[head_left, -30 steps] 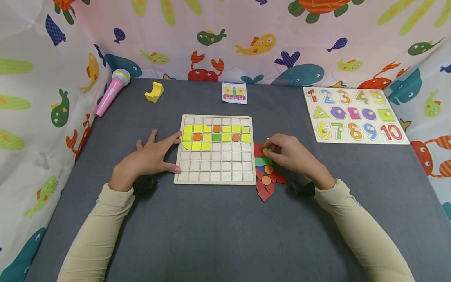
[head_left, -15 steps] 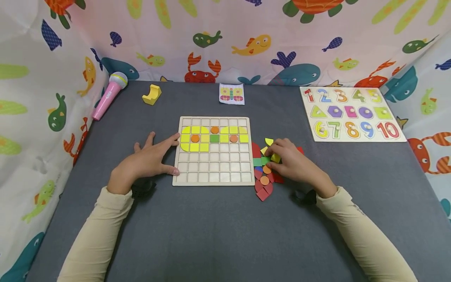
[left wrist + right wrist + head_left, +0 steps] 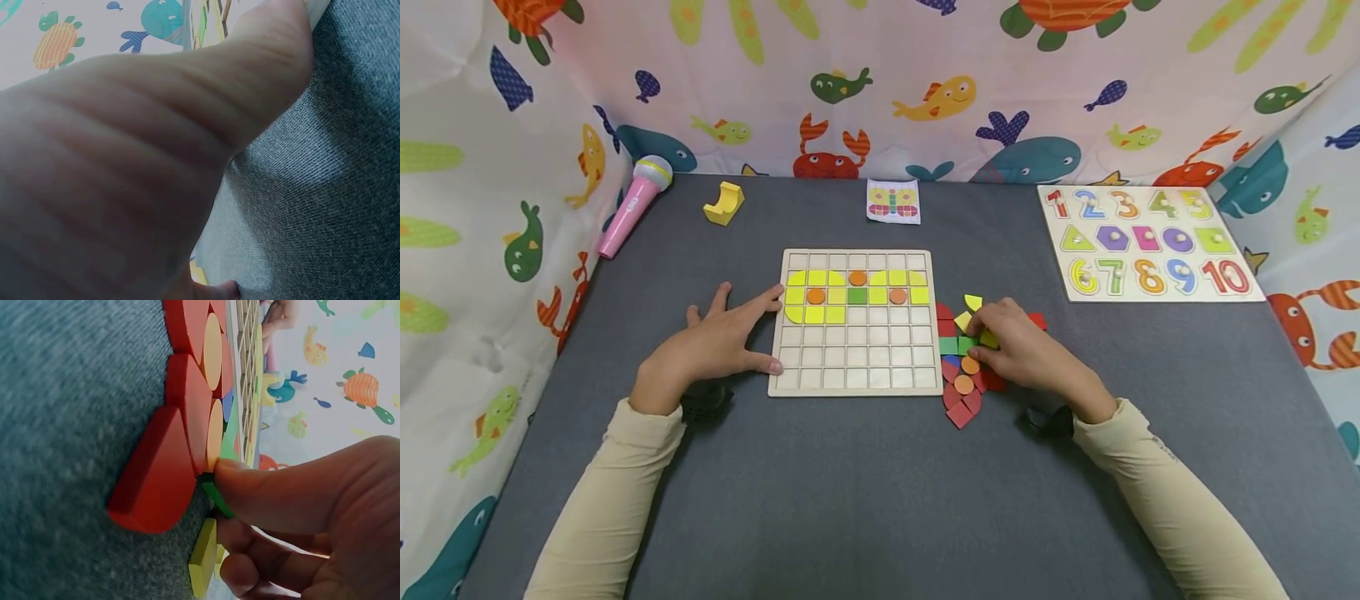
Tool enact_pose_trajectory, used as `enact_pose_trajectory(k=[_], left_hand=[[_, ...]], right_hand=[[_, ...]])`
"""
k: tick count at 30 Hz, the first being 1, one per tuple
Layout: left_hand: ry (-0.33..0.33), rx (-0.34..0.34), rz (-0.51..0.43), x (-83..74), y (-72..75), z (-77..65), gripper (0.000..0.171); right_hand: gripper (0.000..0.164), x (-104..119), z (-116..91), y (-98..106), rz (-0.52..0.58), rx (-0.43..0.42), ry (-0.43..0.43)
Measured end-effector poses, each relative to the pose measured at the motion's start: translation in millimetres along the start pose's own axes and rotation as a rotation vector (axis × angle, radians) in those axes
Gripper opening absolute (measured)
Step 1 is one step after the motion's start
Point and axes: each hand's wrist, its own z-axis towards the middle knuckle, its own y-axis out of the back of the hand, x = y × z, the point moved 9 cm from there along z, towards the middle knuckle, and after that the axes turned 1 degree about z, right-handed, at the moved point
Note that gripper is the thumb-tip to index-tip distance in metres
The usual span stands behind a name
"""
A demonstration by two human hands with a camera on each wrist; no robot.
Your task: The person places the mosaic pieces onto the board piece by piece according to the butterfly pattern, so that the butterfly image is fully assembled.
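My left hand (image 3: 700, 350) lies with spread fingers at the left edge of a wooden grid board (image 3: 868, 355), thumb and fingertips on its rim. Yellow, orange and green tiles fill part of the board's upper rows. Just right of the board, my right hand (image 3: 1026, 348) pinches a green square tile (image 3: 215, 497) between thumb and fingers, low among loose pieces. Close around it lie red pieces (image 3: 156, 475), orange discs (image 3: 963, 384), yellow pieces (image 3: 203, 557) and another green tile (image 3: 948, 346). The fingers partly cover some yellow ones.
A small pattern card (image 3: 892, 202) lies behind the board. At the back left are a pink toy microphone (image 3: 634, 204) and a yellow curved block (image 3: 724, 204). A number and shape puzzle board (image 3: 1150, 243) occupies the back right. A fish-print curtain (image 3: 715, 75) surrounds the table.
My right hand has left the yellow piece it held, now among the loose pieces, and shifted slightly toward me onto the green tile. My left hand keeps its place on the board.
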Motion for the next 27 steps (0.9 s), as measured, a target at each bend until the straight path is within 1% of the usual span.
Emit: enact_pose_trajectory(k=[3, 5, 10, 13, 17, 20, 25, 27], left_hand=[[-0.002, 0.001, -0.002, 0.4, 0.2, -0.3, 0.125], [-0.003, 0.001, -0.007, 0.7, 0.9, -1.0, 0.125], [-0.005, -0.001, -0.019, 1.2, 0.5, -0.6, 0.124], [-0.008, -0.006, -0.02, 0.9, -0.6, -0.1, 0.122], [-0.024, -0.016, -0.025, -0.3, 0.2, -1.3, 0.121], [-0.035, -0.022, -0.025, -1.1, 1.0, -2.3, 0.119], [-0.028, -0.021, -0.027, -0.5, 1.1, -2.4, 0.119], [-0.021, -0.021, -0.028, 0.2, 1.1, -2.1, 0.12]], right_hand=[[0.018, 1, 1, 0, 0.026, 0.007, -0.002], [0.016, 2, 1, 1, 0.035, 0.004, 0.015], [0.014, 9, 5, 12, 0.033, -0.057, 0.1], [0.014, 12, 10, 21, 0.03, -0.086, 0.116], [0.011, 17, 21, 32, 0.04, -0.104, 0.108], [0.009, 23, 32, 35, 0.053, -0.107, 0.109], [0.008, 39, 52, 33, 0.075, -0.091, 0.125], [0.007, 46, 59, 30, 0.079, -0.09, 0.146]])
